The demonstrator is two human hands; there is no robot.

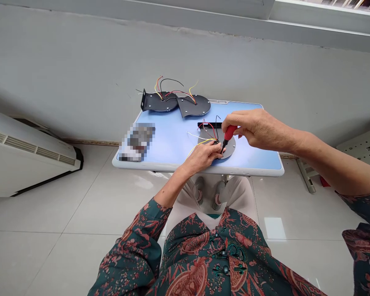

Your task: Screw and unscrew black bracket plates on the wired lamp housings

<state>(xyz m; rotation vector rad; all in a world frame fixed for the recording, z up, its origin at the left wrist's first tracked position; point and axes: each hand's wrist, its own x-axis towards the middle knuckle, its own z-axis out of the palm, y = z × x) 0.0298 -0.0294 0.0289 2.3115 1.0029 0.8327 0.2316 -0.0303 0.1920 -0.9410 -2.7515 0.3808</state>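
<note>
A dark round plate (230, 150) with a black bracket edge lies near the front of the blue table, with red, black, white and yellow wires rising from its middle. My right hand (249, 127) is wrapped round the red handle of a screwdriver (230, 133), whose shaft points down and left to the plate's near part. Beside the tip, my left hand (205, 155) presses on the plate with its fingers close together; whether they pinch something small is hidden. The exact contact at the tip is too small to tell.
Two similar black plates (160, 102) (195, 107) with wires lie at the table's back left. A blurred flat item (138, 142) is at the left on the table (172, 154). The wall stands behind; a white appliance (31, 152) is far left.
</note>
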